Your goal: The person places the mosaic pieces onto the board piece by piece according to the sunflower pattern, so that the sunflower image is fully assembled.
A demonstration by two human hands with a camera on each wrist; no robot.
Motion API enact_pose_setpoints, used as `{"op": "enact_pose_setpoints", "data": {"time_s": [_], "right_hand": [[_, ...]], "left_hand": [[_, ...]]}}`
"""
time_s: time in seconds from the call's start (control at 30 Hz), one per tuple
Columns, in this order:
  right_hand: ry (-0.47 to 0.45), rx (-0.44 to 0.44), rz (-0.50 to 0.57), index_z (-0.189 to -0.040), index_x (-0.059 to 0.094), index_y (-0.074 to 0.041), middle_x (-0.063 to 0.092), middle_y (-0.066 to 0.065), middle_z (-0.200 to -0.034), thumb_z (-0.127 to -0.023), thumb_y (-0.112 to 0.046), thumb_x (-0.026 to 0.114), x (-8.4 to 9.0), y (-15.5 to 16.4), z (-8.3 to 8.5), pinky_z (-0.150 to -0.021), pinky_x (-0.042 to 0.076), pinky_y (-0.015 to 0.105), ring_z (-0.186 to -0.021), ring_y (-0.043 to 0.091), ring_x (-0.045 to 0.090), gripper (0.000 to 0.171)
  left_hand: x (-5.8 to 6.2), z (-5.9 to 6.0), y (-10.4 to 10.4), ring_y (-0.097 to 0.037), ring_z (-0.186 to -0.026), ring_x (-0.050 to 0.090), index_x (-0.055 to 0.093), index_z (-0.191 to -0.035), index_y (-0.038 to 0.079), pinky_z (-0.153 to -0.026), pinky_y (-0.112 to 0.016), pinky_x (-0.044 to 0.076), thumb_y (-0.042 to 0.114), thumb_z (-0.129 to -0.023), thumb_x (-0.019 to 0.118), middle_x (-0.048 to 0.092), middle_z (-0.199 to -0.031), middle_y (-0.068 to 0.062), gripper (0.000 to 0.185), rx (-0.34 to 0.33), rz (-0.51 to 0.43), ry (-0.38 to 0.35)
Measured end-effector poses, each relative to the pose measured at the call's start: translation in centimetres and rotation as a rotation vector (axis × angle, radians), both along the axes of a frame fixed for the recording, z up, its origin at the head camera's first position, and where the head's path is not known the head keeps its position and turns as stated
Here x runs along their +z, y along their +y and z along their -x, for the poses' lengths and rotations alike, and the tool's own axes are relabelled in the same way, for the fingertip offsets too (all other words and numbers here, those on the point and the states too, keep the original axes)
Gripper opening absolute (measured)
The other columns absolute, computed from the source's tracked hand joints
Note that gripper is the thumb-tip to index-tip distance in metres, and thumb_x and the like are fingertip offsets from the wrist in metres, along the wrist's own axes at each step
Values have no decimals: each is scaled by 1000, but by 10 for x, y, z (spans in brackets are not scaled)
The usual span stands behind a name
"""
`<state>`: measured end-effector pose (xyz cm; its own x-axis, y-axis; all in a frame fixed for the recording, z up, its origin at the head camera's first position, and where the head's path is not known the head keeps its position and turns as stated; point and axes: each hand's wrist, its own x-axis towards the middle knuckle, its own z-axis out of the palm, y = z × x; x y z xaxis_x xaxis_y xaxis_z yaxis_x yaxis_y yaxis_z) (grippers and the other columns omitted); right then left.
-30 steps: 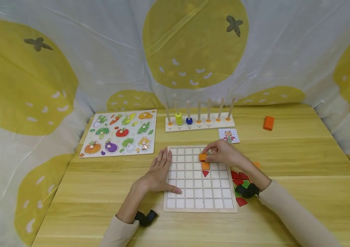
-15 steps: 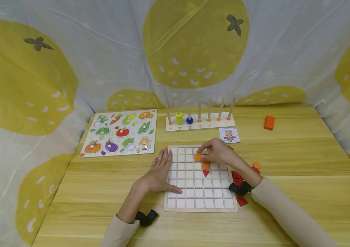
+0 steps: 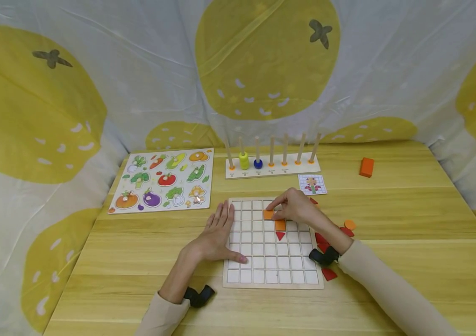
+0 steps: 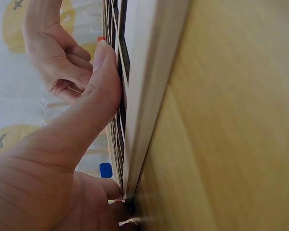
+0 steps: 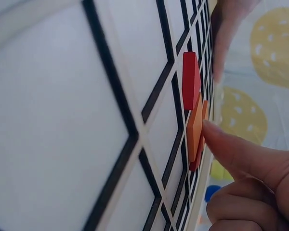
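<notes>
A white grid board (image 3: 259, 263) lies on the table. My left hand (image 3: 212, 240) is spread over its left edge; in the left wrist view the thumb (image 4: 103, 79) rests along the rim. Thumb and index finger of my right hand (image 3: 298, 207) pinch an orange square tile (image 3: 268, 214) at a cell in the board's top row. Diagonally below that cell lies a second orange square tile (image 3: 280, 225), and under it a red triangular piece (image 3: 280, 236) points downward. The right wrist view shows the thumb (image 5: 231, 144) close by the orange pieces.
Red pieces (image 3: 329, 274) and an orange disc (image 3: 349, 225) lie right of the board, partly hidden by the right arm. A pattern card (image 3: 312, 185) and a peg stand (image 3: 271, 170) are behind. A vegetable puzzle (image 3: 162, 182) lies left, an orange block (image 3: 366, 167) far right.
My right hand has shifted left by about one column, bringing the orange square tile with it and then lowering it slightly. The left hand has stayed in place.
</notes>
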<state>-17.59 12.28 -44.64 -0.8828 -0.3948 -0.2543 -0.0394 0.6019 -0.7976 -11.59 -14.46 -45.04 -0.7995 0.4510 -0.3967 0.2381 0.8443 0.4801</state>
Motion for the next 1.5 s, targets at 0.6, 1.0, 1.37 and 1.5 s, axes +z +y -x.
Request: {"op": "enact_pose_setpoints", "data": {"time_s": [0.6,1.0,1.37,1.5], "right_hand": [[-25,-145,31,-116,80,-9,30,-5,-58,-96,-25,75,11,80,-13,-50,25,26,-53,12,27,26],[-41,-164,10,-120,76,-1,25,-5,-60,-92,-23,80,7,141,-27,-49,24,27,-53,9,26,36],[-122,-90,4,-123,75,-1,30,-8,-59,-89,-22,82,0,185,-27,-50,28,28,-55,6,28,41],[-167,-43,35,-123,73,3,28,-8,-58,-87,-17,83,-3,195,-25,-51,29,28,-54,6,27,43]], "left_hand": [[-1,0,2,-37,-160,-20,-11,-163,-1,-132,-58,0,55,-76,89,-23,-171,-19,144,-12,5,8],[0,-2,0,-38,-159,-21,-12,-163,-2,-131,-59,0,55,-76,88,-25,-170,-18,144,-9,-3,9],[1,-1,-1,-39,-159,-20,-11,-163,-2,-131,-58,0,55,-76,88,-24,-170,-19,143,-20,-3,15],[1,-1,-1,-39,-159,-20,-11,-163,-2,-131,-58,0,56,-76,88,-24,-170,-20,144,-21,0,16]]}}
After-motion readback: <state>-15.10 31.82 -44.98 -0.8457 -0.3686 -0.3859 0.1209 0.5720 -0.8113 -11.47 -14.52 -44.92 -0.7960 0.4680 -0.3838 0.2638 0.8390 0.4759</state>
